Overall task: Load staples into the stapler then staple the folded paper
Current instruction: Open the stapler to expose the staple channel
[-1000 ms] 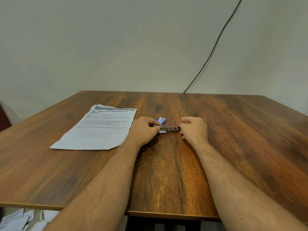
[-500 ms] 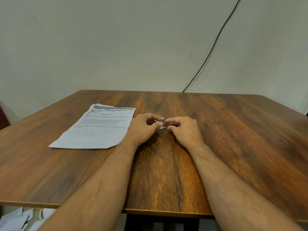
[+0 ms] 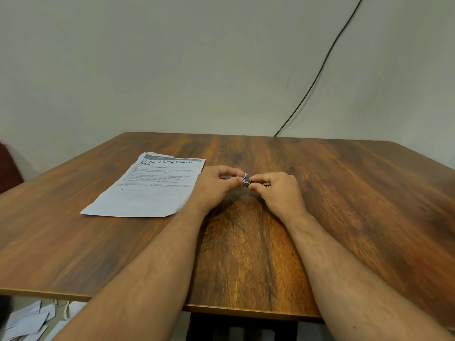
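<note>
Both hands meet over the stapler [image 3: 247, 183], a small metal thing lying on the counter [image 3: 246, 254] just right of the printed paper [image 3: 150, 190]. The left hand [image 3: 216, 187] is curled, thumb and fingers pinched at the stapler's left end; the right hand [image 3: 278, 190] is curled too, its fingertips pinched at the middle and right part. So little of the metal shows between the knuckles that I cannot tell whether the magazine is open. A small blue-and-white staple box [image 3: 245, 175] peeks out just behind the stapler, touching or nearly touching the fingertips. The stapler looks light, stiff and smooth — likely to slide on the polished wood unless one hand pins its base while the other works the spring-loaded top. A strip of staples would be brittle and prone to breaking apart, so it is best taken by its long sides, gently. The paper lies flat and unfolded as far as can be seen, thin and limp — best handled at a corner or edge, then creased before stapling.
</note>
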